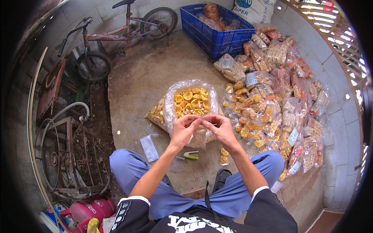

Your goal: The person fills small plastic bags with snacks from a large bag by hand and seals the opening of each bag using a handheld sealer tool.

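Note:
My left hand and my right hand meet in front of me, thumbs and fingertips pinched close together. Between them is clear plastic hanging below the fingers; whether it is a separate small bag or the near edge of the big one, I cannot tell. Just beyond my hands stands a large open clear bag with its rim rolled out. It is full of yellow wheel-shaped crackers. Another filled part of plastic with crackers bulges at its left side.
Many filled snack packets are heaped at the right by the wall. A blue crate and a white sack lie behind. At left are a small bicycle, a metal frame and a pink gas cylinder. Near my feet lies a green-handled tool.

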Available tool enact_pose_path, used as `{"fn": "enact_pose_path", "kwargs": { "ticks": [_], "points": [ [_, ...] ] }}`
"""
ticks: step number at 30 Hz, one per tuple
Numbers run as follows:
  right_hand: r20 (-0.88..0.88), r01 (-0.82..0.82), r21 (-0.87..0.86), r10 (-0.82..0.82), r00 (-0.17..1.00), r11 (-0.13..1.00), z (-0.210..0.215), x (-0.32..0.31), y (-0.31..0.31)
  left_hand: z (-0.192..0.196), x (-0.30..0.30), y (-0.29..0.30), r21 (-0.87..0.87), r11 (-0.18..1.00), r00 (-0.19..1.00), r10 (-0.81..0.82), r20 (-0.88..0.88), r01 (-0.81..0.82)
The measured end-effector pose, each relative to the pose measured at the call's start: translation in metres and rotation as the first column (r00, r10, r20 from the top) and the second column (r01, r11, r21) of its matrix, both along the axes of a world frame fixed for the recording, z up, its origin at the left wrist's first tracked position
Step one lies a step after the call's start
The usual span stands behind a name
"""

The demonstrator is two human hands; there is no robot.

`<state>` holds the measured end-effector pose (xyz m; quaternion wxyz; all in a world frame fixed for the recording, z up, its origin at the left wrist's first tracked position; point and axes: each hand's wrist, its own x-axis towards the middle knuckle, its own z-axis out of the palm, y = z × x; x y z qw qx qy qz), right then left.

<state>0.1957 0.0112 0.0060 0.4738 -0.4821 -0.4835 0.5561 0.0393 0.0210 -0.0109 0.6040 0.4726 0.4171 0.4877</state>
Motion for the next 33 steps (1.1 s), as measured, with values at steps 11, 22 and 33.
{"fn": "enact_pose_path", "kwargs": {
  "ticks": [11, 22, 33],
  "points": [
    [-0.03, 0.048, 0.008, -0.048, 0.998, 0.999, -0.002, 0.001, 0.0, -0.001, -0.001, 0.002, -0.056, 0.993, 0.994, -0.097, 0.051, 0.1],
    [-0.068, 0.105, 0.001, -0.105, 0.992, 0.994, -0.007, -0.005, 0.0, -0.001, -0.001, 0.003, -0.081, 0.994, 0.996, -0.073, 0.045, 0.076],
    [-0.265, 0.161, -0.111, -0.185, 0.946, 0.981, -0.015, -0.007, -0.002, 0.002, 0.003, 0.002, -0.089, 0.994, 0.993, -0.047, 0.111, 0.057]
  ]
}}
